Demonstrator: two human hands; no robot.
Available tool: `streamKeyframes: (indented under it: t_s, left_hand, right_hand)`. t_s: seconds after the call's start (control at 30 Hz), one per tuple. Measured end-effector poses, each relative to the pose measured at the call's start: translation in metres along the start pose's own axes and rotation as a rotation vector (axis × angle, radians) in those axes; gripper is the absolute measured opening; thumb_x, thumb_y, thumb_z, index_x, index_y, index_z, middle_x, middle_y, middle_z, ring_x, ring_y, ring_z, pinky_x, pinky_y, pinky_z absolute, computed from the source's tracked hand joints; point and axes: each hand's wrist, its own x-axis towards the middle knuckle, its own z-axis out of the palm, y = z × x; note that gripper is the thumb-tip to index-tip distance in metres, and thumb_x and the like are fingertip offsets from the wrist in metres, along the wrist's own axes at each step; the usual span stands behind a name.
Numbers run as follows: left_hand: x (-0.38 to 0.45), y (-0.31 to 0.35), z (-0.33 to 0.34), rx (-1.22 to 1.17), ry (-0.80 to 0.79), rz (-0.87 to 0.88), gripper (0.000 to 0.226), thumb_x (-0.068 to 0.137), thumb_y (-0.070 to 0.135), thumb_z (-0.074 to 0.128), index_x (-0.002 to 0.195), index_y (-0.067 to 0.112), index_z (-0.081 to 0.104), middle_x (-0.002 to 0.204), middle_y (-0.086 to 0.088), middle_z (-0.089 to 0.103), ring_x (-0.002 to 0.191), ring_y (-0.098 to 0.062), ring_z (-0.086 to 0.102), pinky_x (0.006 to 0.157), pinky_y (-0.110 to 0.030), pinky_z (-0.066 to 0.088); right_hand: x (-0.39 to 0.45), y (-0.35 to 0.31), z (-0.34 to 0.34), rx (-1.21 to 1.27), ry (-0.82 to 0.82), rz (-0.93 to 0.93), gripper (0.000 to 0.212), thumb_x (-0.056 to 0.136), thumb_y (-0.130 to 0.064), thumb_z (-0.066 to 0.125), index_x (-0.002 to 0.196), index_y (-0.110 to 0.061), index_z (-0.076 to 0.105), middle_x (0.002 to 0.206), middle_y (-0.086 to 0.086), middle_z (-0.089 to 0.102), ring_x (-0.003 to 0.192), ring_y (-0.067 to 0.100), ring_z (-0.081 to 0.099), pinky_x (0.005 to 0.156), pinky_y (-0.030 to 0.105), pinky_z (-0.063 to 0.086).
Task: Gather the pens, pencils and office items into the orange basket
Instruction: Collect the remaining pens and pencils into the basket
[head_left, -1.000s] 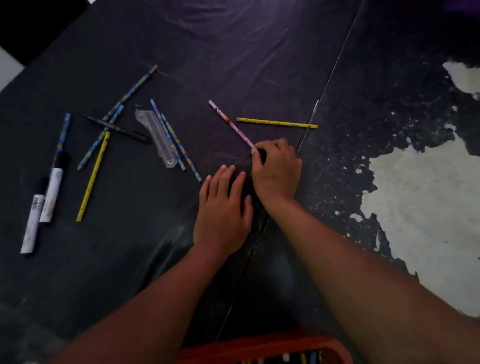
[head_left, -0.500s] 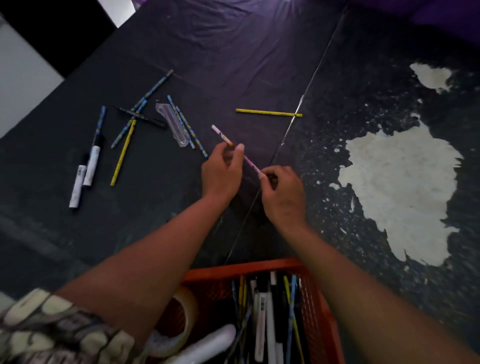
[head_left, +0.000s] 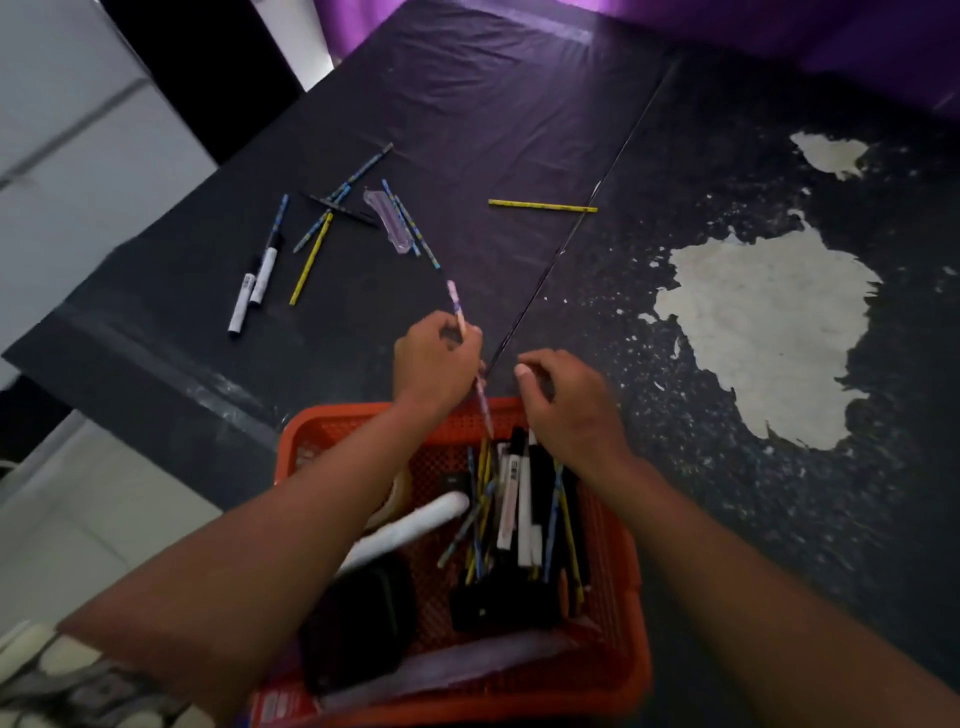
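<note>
My left hand (head_left: 434, 358) pinches a pink pencil (head_left: 457, 304), which slants down so that its lower end hangs over the far rim of the orange basket (head_left: 621, 566). My right hand (head_left: 566, 400) hovers just right of it, fingers loosely curled and holding nothing. The basket holds several pens, pencils and markers. On the black table lie a yellow pencil (head_left: 543, 207), a yellow pencil (head_left: 310, 259) at the left, several blue patterned pencils (head_left: 358, 176), a black pen (head_left: 343, 209), a clear case (head_left: 387, 221) and two white markers (head_left: 252, 286).
The black table cover (head_left: 467, 104) ends at a near-left edge (head_left: 156, 364) beside the basket. To the right the surface is worn, with a large pale patch (head_left: 769, 332). A purple cloth (head_left: 779, 26) runs along the back.
The pink pencil passed from my right hand to my left and moved toward the basket. My right hand let go. The view tilted down, so more of the basket shows.
</note>
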Motion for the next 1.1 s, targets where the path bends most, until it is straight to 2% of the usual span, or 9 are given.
streamKeyframes:
  t_s: [0.1,0.3,0.43,0.57,0.77,0.87,0.93,1.0,1.1]
  left_hand:
    - [-0.04,-0.011,-0.002,0.254,-0.05,0.073,0.021,0.086,0.033,0.067,0.07,0.02,0.062,0.058,0.01,0.063,0.065,-0.014,0.067,0.066,-0.03,0.054]
    - [-0.107,-0.028,-0.001,0.438,-0.124,0.167,0.025,0.084,0.05,0.064,0.071,0.029,0.069,0.063,0.011,0.067,0.067,-0.011,0.067,0.062,-0.029,0.053]
    - [-0.127,-0.022,-0.009,0.447,-0.044,0.292,0.028,0.087,0.051,0.061,0.081,0.027,0.074,0.07,0.011,0.071,0.067,-0.009,0.067,0.062,-0.029,0.054]
    - [-0.137,-0.026,-0.03,0.413,0.115,0.339,0.016,0.094,0.031,0.063,0.099,0.02,0.073,0.094,0.007,0.073,0.084,-0.009,0.067,0.07,-0.022,0.047]
    - [-0.151,-0.061,-0.08,0.585,0.352,0.142,0.035,0.092,0.013,0.055,0.127,0.01,0.061,0.136,-0.012,0.056,0.128,-0.029,0.048,0.107,-0.048,0.039]
    - [-0.157,-0.07,-0.098,0.668,0.387,-0.05,0.048,0.095,0.017,0.053,0.143,0.017,0.046,0.155,-0.015,0.036,0.145,-0.034,0.028,0.116,-0.055,0.025]
    - [-0.156,-0.077,-0.102,0.601,0.36,-0.174,0.047,0.096,0.019,0.053,0.142,0.023,0.045,0.151,-0.014,0.04,0.139,-0.035,0.038,0.108,-0.055,0.035]
    - [-0.155,-0.081,-0.104,0.512,0.348,-0.23,0.033,0.094,0.023,0.056,0.126,0.028,0.054,0.127,-0.011,0.06,0.112,-0.034,0.058,0.083,-0.049,0.05]
    - [-0.15,-0.08,-0.107,0.539,0.359,-0.252,0.019,0.09,0.027,0.064,0.109,0.028,0.064,0.101,-0.007,0.069,0.09,-0.03,0.063,0.065,-0.035,0.042]
  right_hand:
    - [-0.023,0.003,-0.005,-0.093,0.019,-0.03,0.025,0.097,-0.031,0.053,0.114,-0.019,0.066,0.108,-0.003,0.065,0.099,0.016,0.059,0.088,0.042,0.049]
    - [-0.06,0.005,-0.016,-0.18,0.081,-0.127,0.022,0.092,-0.021,0.059,0.112,-0.016,0.067,0.11,0.0,0.066,0.103,0.02,0.058,0.093,0.04,0.045]
    - [-0.08,0.007,-0.02,-0.235,0.036,-0.1,0.033,0.094,-0.021,0.057,0.125,-0.013,0.064,0.129,0.003,0.06,0.122,0.021,0.051,0.103,0.04,0.04]
    - [-0.103,0.005,-0.024,-0.249,-0.012,-0.01,0.042,0.098,-0.02,0.054,0.139,-0.013,0.054,0.15,0.005,0.044,0.14,0.021,0.035,0.112,0.039,0.032]
    - [-0.127,0.007,-0.025,-0.193,-0.035,0.187,0.056,0.1,-0.012,0.047,0.153,-0.018,0.03,0.163,0.005,0.017,0.148,0.026,0.021,0.116,0.044,0.033]
    - [-0.131,0.005,-0.023,-0.161,-0.019,0.227,0.059,0.098,-0.008,0.045,0.152,-0.022,0.027,0.16,0.006,0.026,0.14,0.029,0.037,0.105,0.049,0.044]
    - [-0.129,0.004,-0.022,-0.153,0.012,0.236,0.058,0.096,-0.006,0.047,0.15,-0.018,0.03,0.151,0.005,0.039,0.127,0.028,0.049,0.099,0.044,0.048]
    - [-0.125,0.004,-0.021,-0.169,0.035,0.251,0.056,0.093,-0.005,0.05,0.146,-0.016,0.035,0.141,0.004,0.047,0.114,0.028,0.056,0.092,0.043,0.051]
    - [-0.116,0.002,-0.019,-0.198,0.038,0.253,0.046,0.087,-0.002,0.053,0.131,-0.013,0.046,0.126,0.004,0.053,0.1,0.028,0.06,0.082,0.043,0.054]
